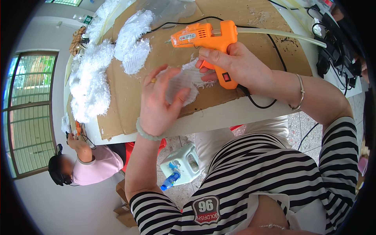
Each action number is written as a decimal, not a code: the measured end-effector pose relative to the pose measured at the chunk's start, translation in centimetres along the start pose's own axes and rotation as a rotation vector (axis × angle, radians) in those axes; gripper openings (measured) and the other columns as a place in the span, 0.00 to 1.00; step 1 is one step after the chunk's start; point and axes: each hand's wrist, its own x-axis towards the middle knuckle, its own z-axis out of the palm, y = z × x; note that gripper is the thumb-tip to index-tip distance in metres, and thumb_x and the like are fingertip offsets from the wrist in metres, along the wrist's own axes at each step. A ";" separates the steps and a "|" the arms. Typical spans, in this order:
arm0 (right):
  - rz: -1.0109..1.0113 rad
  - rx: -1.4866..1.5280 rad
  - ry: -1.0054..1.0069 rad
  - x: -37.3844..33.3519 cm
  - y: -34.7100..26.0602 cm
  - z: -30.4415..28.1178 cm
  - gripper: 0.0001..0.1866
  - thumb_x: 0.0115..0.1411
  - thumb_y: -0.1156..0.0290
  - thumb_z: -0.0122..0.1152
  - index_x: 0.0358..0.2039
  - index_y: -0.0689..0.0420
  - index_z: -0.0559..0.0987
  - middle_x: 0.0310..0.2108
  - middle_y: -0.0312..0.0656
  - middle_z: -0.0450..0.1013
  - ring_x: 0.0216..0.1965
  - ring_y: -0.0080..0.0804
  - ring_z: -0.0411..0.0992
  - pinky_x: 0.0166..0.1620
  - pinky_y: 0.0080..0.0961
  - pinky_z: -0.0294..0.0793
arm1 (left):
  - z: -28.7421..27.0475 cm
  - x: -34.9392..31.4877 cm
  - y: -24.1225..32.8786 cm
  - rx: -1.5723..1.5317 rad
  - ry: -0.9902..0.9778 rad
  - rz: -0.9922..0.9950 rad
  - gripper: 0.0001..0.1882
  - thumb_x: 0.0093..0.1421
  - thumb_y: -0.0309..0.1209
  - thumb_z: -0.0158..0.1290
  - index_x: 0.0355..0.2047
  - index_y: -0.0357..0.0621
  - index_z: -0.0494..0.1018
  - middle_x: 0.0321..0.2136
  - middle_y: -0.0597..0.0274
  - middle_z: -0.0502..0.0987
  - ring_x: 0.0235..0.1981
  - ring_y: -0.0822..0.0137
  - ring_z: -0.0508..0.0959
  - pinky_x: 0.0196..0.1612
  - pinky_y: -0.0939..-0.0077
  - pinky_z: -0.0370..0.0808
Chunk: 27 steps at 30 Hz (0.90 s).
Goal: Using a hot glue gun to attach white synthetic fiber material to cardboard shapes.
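An orange hot glue gun [225, 37] is in my right hand [246, 64], gripped by its handle, its nozzle pointing left. A pale glue stick [282, 33] runs out of its back. My left hand [160, 100] is open, fingers apart, over the near part of the cardboard. Under and between my hands lies a piece of white ribbed, fringed fabric [184, 84]; my left fingers hide part of it, and I cannot tell whether they touch it. Beyond it rests another fluffy white fringed piece [135, 43].
Brown cardboard [121, 105] covers much of the white table. White fluffy material [92, 82] is heaped at the left. A black cord [280, 55] crosses the cardboard; power adapters [333, 55] sit at the right. Another person [96, 164] works at the left. A pale jug [182, 164] stands below.
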 end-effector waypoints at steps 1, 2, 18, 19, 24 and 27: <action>-0.001 0.003 -0.001 0.0 0.1 0.0 0.21 0.62 0.57 0.52 0.49 0.60 0.69 0.40 0.39 0.69 0.43 0.25 0.70 0.46 0.28 0.76 | 0.0 -0.2 0.3 0.052 -0.049 0.057 0.19 0.46 0.27 0.61 0.40 0.40 0.71 0.34 0.53 0.76 0.43 0.49 0.73 0.48 0.59 0.66; -0.028 0.000 -0.011 0.1 0.3 0.0 0.21 0.62 0.57 0.52 0.49 0.60 0.69 0.40 0.39 0.69 0.42 0.25 0.70 0.46 0.28 0.76 | 0.1 -0.2 0.6 0.050 -0.049 0.061 0.19 0.46 0.27 0.61 0.40 0.40 0.71 0.34 0.53 0.76 0.43 0.49 0.73 0.48 0.59 0.66; -0.081 0.019 0.025 0.2 0.0 0.0 0.22 0.62 0.57 0.52 0.48 0.61 0.69 0.39 0.39 0.69 0.42 0.24 0.70 0.43 0.27 0.77 | 0.7 -0.9 -0.8 -0.362 0.156 -0.317 0.11 0.57 0.19 0.49 0.40 0.38 0.72 0.33 0.59 0.76 0.33 0.69 0.75 0.39 0.76 0.72; -0.080 0.018 0.025 0.3 0.0 0.0 0.22 0.62 0.57 0.52 0.48 0.61 0.69 0.39 0.39 0.69 0.42 0.24 0.70 0.43 0.27 0.77 | 0.6 -0.7 -1.1 -0.264 0.151 -0.271 0.11 0.57 0.18 0.48 0.40 0.38 0.72 0.33 0.59 0.76 0.33 0.70 0.75 0.39 0.78 0.71; -0.073 -0.003 0.017 0.5 -0.1 -0.2 0.21 0.62 0.57 0.51 0.47 0.61 0.70 0.39 0.39 0.69 0.41 0.24 0.70 0.43 0.26 0.77 | 0.3 0.4 -0.8 -0.393 0.134 -0.358 0.12 0.58 0.16 0.46 0.42 0.38 0.72 0.35 0.62 0.77 0.33 0.74 0.74 0.40 0.81 0.70; -0.047 -0.009 0.029 0.2 -0.3 -0.2 0.21 0.62 0.56 0.52 0.46 0.61 0.70 0.39 0.39 0.69 0.40 0.24 0.70 0.44 0.25 0.77 | 0.2 0.3 -1.0 -0.838 0.197 -0.539 0.15 0.57 0.14 0.46 0.44 0.38 0.71 0.36 0.64 0.76 0.33 0.76 0.73 0.40 0.82 0.69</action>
